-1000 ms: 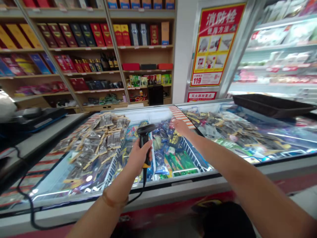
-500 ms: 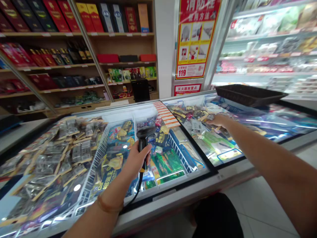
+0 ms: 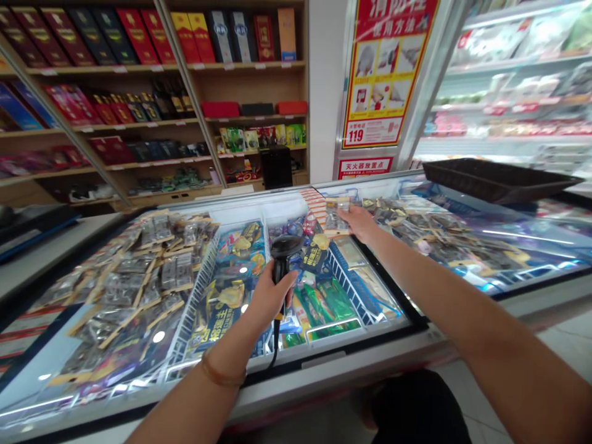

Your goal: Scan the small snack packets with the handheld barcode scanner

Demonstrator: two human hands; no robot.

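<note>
My left hand [image 3: 271, 290] is wrapped round the handle of a black barcode scanner [image 3: 285, 248], held upright above the glass-topped chest freezer [image 3: 324, 365]. A dark cable runs down from the handle. My right hand [image 3: 361, 223] reaches forward and pinches a small clear packet [image 3: 333, 217] with a tan edge, over the red-and-white striped strip [image 3: 314, 202]. To the left, a pile of similar packets [image 3: 148, 265] covers the glass. More such packets [image 3: 444, 231] lie to the right of my right forearm. What is inside the packets is too blurred to make out.
Inside the freezer, a white wire basket [image 3: 200, 287] divides bagged foods, among them green bags [image 3: 337, 299]. A black tray [image 3: 499, 179] rests at the right. Shelves with boxes [image 3: 231, 37] stand behind, and a red poster [image 3: 388, 74] hangs on the wall.
My right hand has moved left from the right-hand packets, with a packet now showing in its fingers. The view has shifted slightly left; my left hand still grips the scanner.
</note>
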